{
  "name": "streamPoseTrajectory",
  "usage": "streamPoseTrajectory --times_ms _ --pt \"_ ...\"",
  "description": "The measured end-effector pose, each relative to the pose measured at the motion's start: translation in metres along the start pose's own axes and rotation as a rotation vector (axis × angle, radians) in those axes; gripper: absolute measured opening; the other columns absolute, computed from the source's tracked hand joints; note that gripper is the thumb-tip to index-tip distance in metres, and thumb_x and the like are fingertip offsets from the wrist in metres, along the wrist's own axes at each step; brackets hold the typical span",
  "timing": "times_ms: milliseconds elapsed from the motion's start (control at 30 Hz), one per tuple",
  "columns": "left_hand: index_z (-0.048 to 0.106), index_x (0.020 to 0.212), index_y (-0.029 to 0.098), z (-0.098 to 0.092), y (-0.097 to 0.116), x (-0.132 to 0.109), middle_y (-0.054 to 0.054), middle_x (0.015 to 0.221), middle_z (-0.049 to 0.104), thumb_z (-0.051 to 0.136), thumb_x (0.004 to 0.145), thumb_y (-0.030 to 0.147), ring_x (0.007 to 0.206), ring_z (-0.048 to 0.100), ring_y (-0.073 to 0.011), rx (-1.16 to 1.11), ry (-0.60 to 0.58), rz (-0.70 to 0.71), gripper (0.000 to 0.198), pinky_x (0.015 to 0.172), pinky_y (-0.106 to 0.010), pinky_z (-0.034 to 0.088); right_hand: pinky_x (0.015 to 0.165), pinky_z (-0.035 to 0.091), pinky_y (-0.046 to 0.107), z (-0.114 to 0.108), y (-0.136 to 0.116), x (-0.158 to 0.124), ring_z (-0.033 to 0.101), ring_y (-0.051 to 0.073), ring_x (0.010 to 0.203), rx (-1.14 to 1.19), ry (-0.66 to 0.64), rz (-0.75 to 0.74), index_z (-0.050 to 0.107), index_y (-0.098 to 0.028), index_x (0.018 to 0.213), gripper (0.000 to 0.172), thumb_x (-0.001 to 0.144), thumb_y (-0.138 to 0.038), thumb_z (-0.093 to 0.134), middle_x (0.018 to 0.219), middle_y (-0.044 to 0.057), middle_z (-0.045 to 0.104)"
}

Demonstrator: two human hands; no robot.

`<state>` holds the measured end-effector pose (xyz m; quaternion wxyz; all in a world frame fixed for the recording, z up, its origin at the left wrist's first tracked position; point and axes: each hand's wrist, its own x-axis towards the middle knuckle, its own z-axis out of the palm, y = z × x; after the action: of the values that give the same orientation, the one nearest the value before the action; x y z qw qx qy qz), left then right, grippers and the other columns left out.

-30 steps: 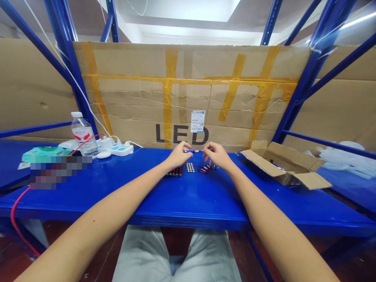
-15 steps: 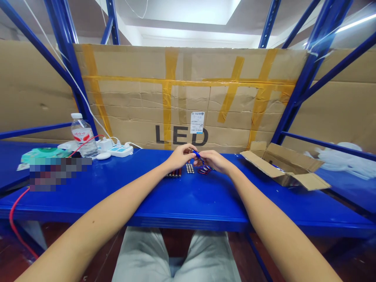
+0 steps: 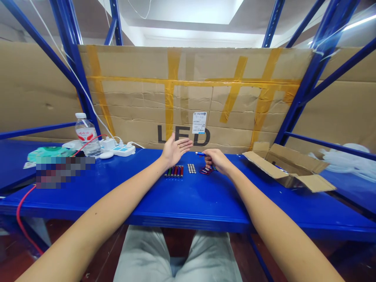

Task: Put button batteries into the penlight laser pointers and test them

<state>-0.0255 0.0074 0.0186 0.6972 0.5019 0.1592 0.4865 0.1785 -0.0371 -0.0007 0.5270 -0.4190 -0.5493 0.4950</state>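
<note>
My left hand (image 3: 175,151) is open above the table, palm turned to the right and fingers stretched out, holding nothing. In a pinch, my right hand (image 3: 216,159) holds one end of a small blue metal tube (image 3: 200,154), whose silver end points left toward the left hand. Below the left hand lies a row of several slim coloured tubes (image 3: 174,172), side by side. Small round silver pieces (image 3: 192,169), like button cells, sit in a neat grid to the right of that row. Under the right hand is a little heap of coloured loops (image 3: 206,170), partly covered by its fingers.
An open cardboard box (image 3: 282,166) stands on the blue table (image 3: 188,199) to the right. On the left are a water bottle (image 3: 87,135), a power strip (image 3: 123,149) with cables and a green packet (image 3: 51,152). A large cardboard panel (image 3: 141,102) stands behind.
My left hand has let go of the blue tube, moved left and opened out. The right hand keeps the tube, which now lies nearly level. The row of tubes is more exposed.
</note>
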Motion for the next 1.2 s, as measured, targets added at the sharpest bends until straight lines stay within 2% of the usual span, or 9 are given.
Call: streamPoseTrajectory --times_ms 133,367,733,1200 --pt "0.064 0.113 0.009 0.0013 -0.0019 -0.0008 -0.022 0.125 0.063 0.030 0.090 0.066 0.122 0.057 -0.0293 0.017 0.021 -0.033 0.071 0.099 -0.040 0.048 0.038 0.033 0.023 0.0050 -0.0075 -0.0034 0.029 0.007 0.042 -0.003 0.075 -0.021 0.061 -0.014 0.075 0.015 0.073 -0.029 0.065 0.050 -0.009 0.029" --pt "0.063 0.112 0.009 0.0021 -0.0038 -0.0014 -0.022 0.126 0.062 0.031 0.090 0.067 0.120 0.058 -0.0299 0.050 0.018 -0.051 0.071 0.097 -0.041 0.049 0.036 0.030 0.021 -0.0009 -0.0079 0.0009 0.029 0.007 0.041 -0.067 0.207 -0.089 0.054 -0.017 0.064 0.012 0.068 -0.023 0.064 0.048 -0.008 0.030" --pt "0.061 0.116 0.007 -0.0002 -0.0046 -0.0003 -0.022 0.126 0.062 0.030 0.090 0.067 0.115 0.061 -0.0290 0.081 0.051 -0.066 0.072 0.091 -0.038 0.050 0.038 0.032 0.024 0.0013 -0.0084 -0.0011 0.032 0.008 0.038 -0.287 0.241 -0.124 0.056 -0.019 0.065 0.011 0.072 -0.026 0.060 0.043 -0.007 0.035" --pt "0.060 0.118 0.008 0.0018 -0.0033 -0.0014 -0.022 0.123 0.064 0.031 0.091 0.066 0.111 0.063 -0.0288 0.098 0.065 -0.060 0.071 0.086 -0.036 0.051 0.040 0.034 0.024 -0.0020 -0.0071 0.0007 0.035 0.009 0.038 -0.324 0.256 -0.204 0.058 -0.020 0.069 0.011 0.072 -0.030 0.059 0.043 -0.007 0.038"
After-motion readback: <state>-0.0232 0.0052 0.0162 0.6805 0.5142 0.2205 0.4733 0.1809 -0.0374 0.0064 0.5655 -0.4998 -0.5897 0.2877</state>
